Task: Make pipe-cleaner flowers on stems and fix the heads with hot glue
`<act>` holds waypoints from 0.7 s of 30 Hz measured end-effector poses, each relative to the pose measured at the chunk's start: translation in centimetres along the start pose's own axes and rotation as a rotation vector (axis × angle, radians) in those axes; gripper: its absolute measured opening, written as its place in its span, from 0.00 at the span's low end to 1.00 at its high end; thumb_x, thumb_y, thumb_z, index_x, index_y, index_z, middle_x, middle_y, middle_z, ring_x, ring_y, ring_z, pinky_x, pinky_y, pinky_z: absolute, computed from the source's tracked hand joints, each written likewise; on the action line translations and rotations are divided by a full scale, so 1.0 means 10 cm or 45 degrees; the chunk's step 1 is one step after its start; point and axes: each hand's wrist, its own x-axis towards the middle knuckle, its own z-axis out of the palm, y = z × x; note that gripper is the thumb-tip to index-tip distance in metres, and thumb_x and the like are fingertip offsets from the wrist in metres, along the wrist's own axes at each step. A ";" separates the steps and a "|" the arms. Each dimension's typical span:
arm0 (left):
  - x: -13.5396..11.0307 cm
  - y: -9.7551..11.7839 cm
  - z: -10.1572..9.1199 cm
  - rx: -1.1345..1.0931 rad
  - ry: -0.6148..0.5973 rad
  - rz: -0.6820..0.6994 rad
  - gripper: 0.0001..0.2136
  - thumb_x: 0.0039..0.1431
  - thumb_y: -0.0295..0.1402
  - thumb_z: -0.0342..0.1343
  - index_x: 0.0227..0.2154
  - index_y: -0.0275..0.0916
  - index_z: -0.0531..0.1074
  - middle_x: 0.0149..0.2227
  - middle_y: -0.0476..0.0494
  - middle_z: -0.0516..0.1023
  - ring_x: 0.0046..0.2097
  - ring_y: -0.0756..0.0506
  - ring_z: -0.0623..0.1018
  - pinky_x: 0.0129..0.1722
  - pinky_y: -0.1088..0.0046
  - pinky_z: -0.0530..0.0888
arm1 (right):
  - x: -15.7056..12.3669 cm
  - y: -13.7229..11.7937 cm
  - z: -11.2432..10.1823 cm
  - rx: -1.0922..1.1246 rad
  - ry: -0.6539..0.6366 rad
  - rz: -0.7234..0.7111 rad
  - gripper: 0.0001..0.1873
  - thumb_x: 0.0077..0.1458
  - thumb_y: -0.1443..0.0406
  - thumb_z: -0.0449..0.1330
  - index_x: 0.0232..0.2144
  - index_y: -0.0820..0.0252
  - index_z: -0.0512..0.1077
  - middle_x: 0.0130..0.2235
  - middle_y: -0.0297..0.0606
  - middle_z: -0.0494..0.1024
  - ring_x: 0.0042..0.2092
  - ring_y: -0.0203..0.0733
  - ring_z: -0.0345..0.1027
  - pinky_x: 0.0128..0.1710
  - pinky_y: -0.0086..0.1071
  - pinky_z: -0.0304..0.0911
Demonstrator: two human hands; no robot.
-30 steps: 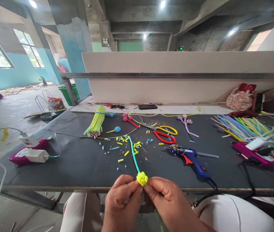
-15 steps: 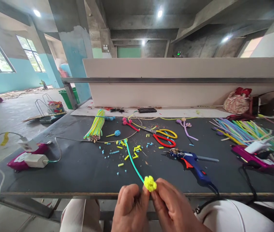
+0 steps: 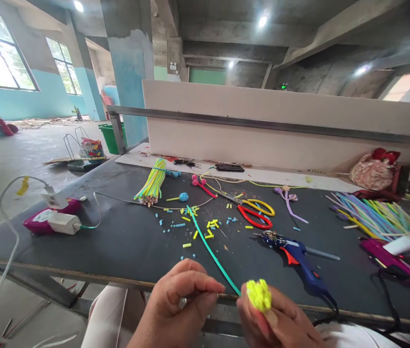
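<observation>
My right hand (image 3: pixel 277 319) pinches a yellow pipe-cleaner flower (image 3: pixel 259 295) at the table's front edge. From it a long green pipe-cleaner stem (image 3: pixel 212 253) runs up and leftward over the dark table. Just left of the flower, apart from it, is my left hand (image 3: pixel 179 304); its thumb and forefinger are drawn close together with nothing visible between them. Yellow and blue pipe-cleaner snippets (image 3: pixel 210 229) lie scattered around the stem. Beyond them rest scissors (image 3: pixel 257 212) with one red and one yellow handle.
A blue glue gun (image 3: pixel 299 256) lies at right, its cord hanging over the edge. A bundle of yellow-green pipe cleaners (image 3: pixel 152 181) stands at left, loose ones (image 3: pixel 378 215) at far right. Purple power strips (image 3: pixel 52 220) sit on both sides; a phone (image 3: pixel 229 167) lies behind.
My left hand has come away from the flower and moved left. My right hand still holds the flower, now further right in view. The camera has turned and tilted slightly.
</observation>
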 end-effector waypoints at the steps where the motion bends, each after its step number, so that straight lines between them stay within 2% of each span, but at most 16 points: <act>1: 0.02 0.02 0.02 -0.030 0.003 -0.015 0.10 0.53 0.23 0.56 0.33 0.44 0.78 0.27 0.50 0.71 0.28 0.53 0.71 0.27 0.80 0.68 | 0.02 0.01 -0.02 0.132 -0.042 0.065 0.19 0.53 0.57 0.59 0.18 0.59 0.58 0.19 0.26 0.53 0.20 0.28 0.42 0.19 0.24 0.43; 4: 0.04 0.03 0.10 -0.115 0.012 -0.107 0.09 0.52 0.23 0.56 0.31 0.42 0.79 0.27 0.48 0.72 0.29 0.52 0.71 0.28 0.80 0.67 | 0.05 -0.02 -0.01 0.317 -0.081 0.089 0.19 0.51 0.59 0.60 0.17 0.60 0.57 0.17 0.25 0.53 0.19 0.26 0.40 0.18 0.23 0.40; 7: -0.01 -0.02 0.23 -0.447 0.065 -0.420 0.03 0.50 0.29 0.61 0.29 0.40 0.78 0.27 0.48 0.73 0.29 0.53 0.70 0.29 0.79 0.66 | 0.07 -0.04 0.04 0.350 -0.135 0.112 0.19 0.51 0.58 0.60 0.17 0.60 0.58 0.17 0.24 0.52 0.18 0.26 0.40 0.17 0.22 0.39; 9: -0.05 -0.07 0.33 -0.843 0.040 -0.658 0.11 0.44 0.36 0.66 0.32 0.39 0.77 0.26 0.49 0.75 0.28 0.52 0.72 0.31 0.77 0.67 | 0.08 -0.03 0.06 0.337 -0.169 0.164 0.19 0.52 0.57 0.59 0.19 0.60 0.59 0.17 0.24 0.52 0.18 0.25 0.40 0.16 0.22 0.38; 11: -0.08 -0.11 0.39 -1.076 0.011 -0.759 0.16 0.39 0.37 0.69 0.33 0.38 0.76 0.26 0.48 0.76 0.28 0.51 0.74 0.32 0.75 0.69 | 0.09 -0.01 0.07 0.296 -0.178 0.197 0.18 0.53 0.56 0.59 0.20 0.61 0.61 0.17 0.24 0.53 0.18 0.25 0.41 0.16 0.21 0.40; 15: -0.11 -0.16 0.41 -1.146 0.013 -0.785 0.13 0.42 0.33 0.68 0.33 0.36 0.77 0.24 0.47 0.77 0.28 0.50 0.76 0.33 0.73 0.71 | 0.10 -0.01 0.05 0.082 -0.180 0.155 0.17 0.56 0.54 0.57 0.24 0.61 0.65 0.19 0.25 0.56 0.20 0.27 0.48 0.20 0.22 0.51; 18: -0.13 -0.20 0.39 -1.134 0.001 -0.726 0.09 0.44 0.35 0.67 0.27 0.36 0.77 0.22 0.49 0.74 0.27 0.49 0.75 0.31 0.72 0.72 | 0.11 -0.03 0.05 -0.151 -0.181 0.132 0.19 0.58 0.52 0.54 0.27 0.62 0.68 0.19 0.25 0.57 0.20 0.28 0.51 0.21 0.23 0.56; 21: -0.14 -0.22 0.39 -1.064 0.007 -0.705 0.11 0.43 0.38 0.67 0.21 0.34 0.76 0.23 0.47 0.73 0.27 0.48 0.75 0.28 0.72 0.73 | 0.14 -0.05 0.07 -0.194 -0.152 0.134 0.22 0.56 0.50 0.55 0.24 0.63 0.68 0.18 0.26 0.59 0.19 0.28 0.53 0.20 0.24 0.60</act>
